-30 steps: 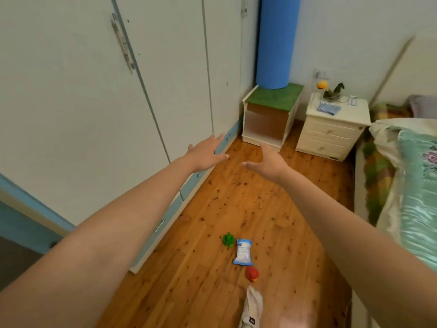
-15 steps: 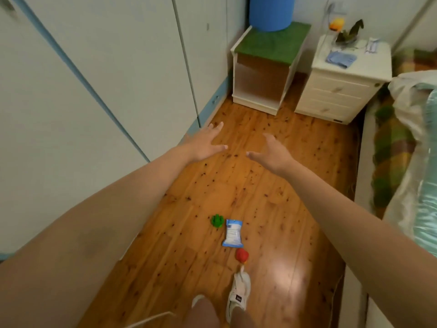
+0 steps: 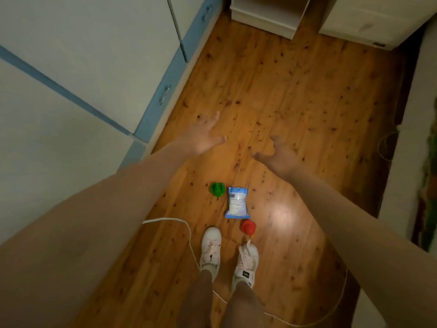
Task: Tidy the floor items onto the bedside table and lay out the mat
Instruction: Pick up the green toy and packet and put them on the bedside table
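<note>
Three items lie on the wooden floor just ahead of my shoes: a small green toy [image 3: 217,189], a blue-and-white packet [image 3: 237,202] to its right, and a red toy [image 3: 248,227] nearest my right shoe. My left hand [image 3: 203,136] and my right hand [image 3: 275,155] are stretched out above the floor beyond these items, fingers spread, holding nothing. The base of the white bedside table [image 3: 361,22] shows at the top right; its top is out of view. The blue mat is not in view.
A white wardrobe with blue drawers [image 3: 165,91] runs along the left. An open white cabinet base [image 3: 267,13] stands at the top centre. The bed edge [image 3: 406,162] lies on the right. A thin white cord [image 3: 186,230] trails across the floor by my white shoes [image 3: 210,249].
The view has tilted down sharply, so the blue mat roll and the bedside tabletop have left the frame. My feet and the cord have come into view. Both hands stay open.
</note>
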{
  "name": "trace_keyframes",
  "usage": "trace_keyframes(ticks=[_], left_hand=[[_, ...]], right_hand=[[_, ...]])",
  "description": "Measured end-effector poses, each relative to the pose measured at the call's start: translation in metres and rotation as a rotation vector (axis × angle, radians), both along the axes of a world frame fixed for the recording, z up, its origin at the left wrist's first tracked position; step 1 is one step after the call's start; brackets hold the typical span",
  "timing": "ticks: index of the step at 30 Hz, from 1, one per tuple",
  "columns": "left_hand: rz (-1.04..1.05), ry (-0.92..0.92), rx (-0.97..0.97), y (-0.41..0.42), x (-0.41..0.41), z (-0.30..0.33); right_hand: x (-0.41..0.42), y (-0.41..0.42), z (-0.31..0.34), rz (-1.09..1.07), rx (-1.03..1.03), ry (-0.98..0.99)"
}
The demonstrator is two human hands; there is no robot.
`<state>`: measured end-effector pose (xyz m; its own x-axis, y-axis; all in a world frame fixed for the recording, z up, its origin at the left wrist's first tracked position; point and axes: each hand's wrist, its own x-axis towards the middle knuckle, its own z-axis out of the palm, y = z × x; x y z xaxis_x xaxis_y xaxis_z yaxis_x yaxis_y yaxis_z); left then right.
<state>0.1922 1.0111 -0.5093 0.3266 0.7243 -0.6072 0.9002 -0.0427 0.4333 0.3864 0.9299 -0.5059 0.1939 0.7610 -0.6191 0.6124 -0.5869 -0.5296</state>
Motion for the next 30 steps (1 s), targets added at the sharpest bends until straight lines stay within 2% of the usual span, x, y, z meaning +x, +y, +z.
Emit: trace_keyframes(ticks=[9, 14, 17, 25, 27, 30], left_hand=[[-0.094, 0.129, -0.032, 0.01, 0.028, -0.222], [-0.12, 0.161, -0.146, -0.01, 0.04, -0.36], [-0.161, 0.185, -0.188, -0.025, 0.038, -0.412], [-0.179, 0.137, -0.214, -0.06, 0.022, -0.483], [-0.194, 0.159, -0.221, -0.066, 0.02, -0.495], [-0.252, 0.229, -0.133, -0.072, 0.014, -0.508]], right_hand=[[-0.006, 0.0, -0.221, -0.056, -0.162, 0.052], [-0.009, -0.009, -0.362, -0.028, -0.204, 0.046], [-0.013, -0.018, -0.416, 0.019, -0.236, 0.04], [-0.033, -0.044, -0.5, -0.029, -0.334, 0.053], [-0.039, -0.047, -0.514, -0.009, -0.359, 0.041], [-0.048, -0.05, -0.53, -0.004, -0.337, -0.007]])
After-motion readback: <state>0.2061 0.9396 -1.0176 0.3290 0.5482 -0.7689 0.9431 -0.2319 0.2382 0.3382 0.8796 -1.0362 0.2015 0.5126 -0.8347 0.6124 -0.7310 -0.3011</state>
